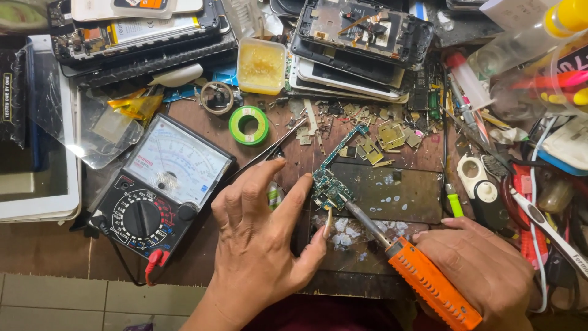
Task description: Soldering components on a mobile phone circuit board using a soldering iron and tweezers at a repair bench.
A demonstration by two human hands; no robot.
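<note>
On the crowded surface (202,245), near the middle, a hot iron meets a small board.
Largest risk: the analog multimeter (160,187) at the left and loose metal shields (383,138) beyond could be knocked. The right hand (484,270), fingers closed around the orange soldering iron (429,285), could slip and bridge pads on the green circuit board (334,184); the left hand (263,239), fingers pinning that board's edge, sits close enough to burn.

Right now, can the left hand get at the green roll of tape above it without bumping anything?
Probably yes. The left hand lies just below the green tape roll, with only the thin tweezers lying across the way; the multimeter sits off to the side.
</note>
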